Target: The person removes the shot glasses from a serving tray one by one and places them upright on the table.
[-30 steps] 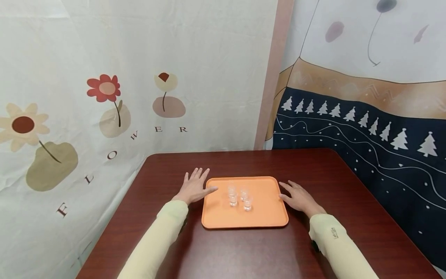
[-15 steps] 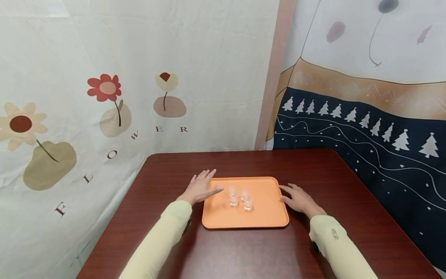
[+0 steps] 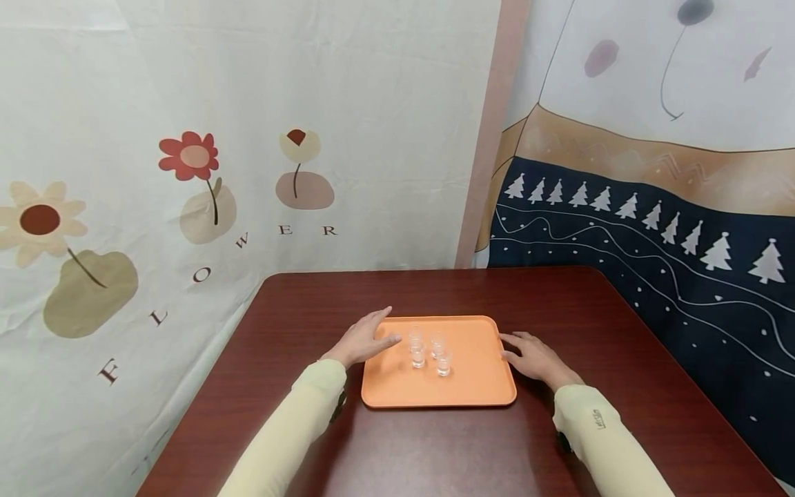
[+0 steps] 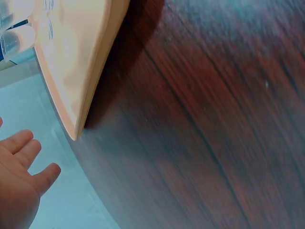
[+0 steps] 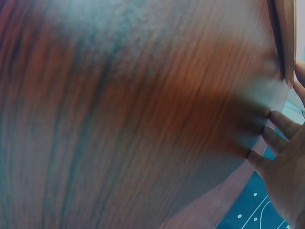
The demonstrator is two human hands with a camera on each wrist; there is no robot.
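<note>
Over the tray [image 3: 472,390]: my left hand [image 3: 365,339] has slid in toward the glasses [image 3: 428,351].
Both hands open, holding nothing; right hand [image 3: 535,359] rests flat beside the rim.

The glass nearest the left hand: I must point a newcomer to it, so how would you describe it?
On the dark red table lies an orange tray between two hands. Four small clear glasses cluster on its far half. The glass meant is the far-left one of the cluster, closest to the left hand, whose thumb points at it.
</note>
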